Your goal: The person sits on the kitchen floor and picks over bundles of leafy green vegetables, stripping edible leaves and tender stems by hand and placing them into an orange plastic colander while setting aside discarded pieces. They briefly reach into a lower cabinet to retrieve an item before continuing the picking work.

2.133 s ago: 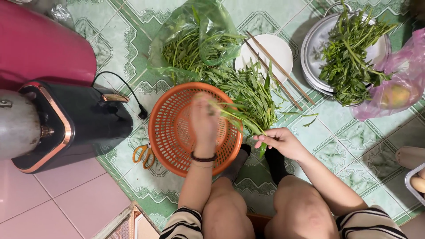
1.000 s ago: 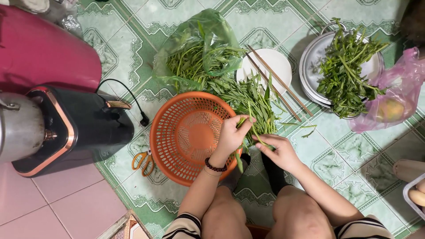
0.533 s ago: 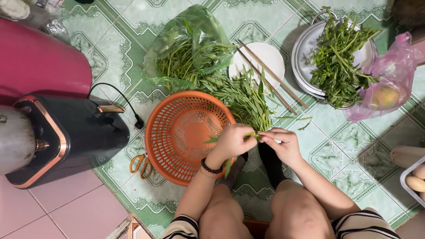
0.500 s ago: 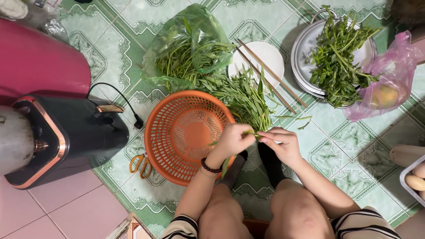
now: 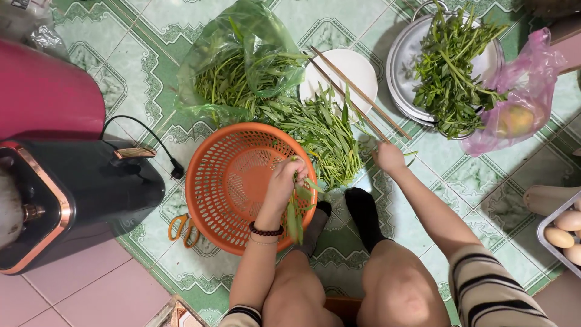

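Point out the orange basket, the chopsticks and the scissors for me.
Orange basket (image 5: 224, 181): head view, bare mesh of its inner wall.
Chopsticks (image 5: 357, 91): head view, mid-shaft over the white plate.
Scissors (image 5: 181, 229): head view, orange handle loops beside the basket.

You sit on a floor of green-patterned ceramic tiles (image 5: 460, 181) that gives way to plain pink tiles at your lower left. Directly on it lie a round orange plastic basket (image 5: 224, 181), orange-handled scissors (image 5: 181, 229) just beside the basket's left rim, a loose heap of green leafy stems (image 5: 324, 130), a green plastic bag of greens (image 5: 242, 66), a white round plate (image 5: 351, 69), a metal basin of picked leaves (image 5: 402, 66), a pink plastic bag (image 5: 526, 91) and a black appliance (image 5: 91, 188) with its cord.
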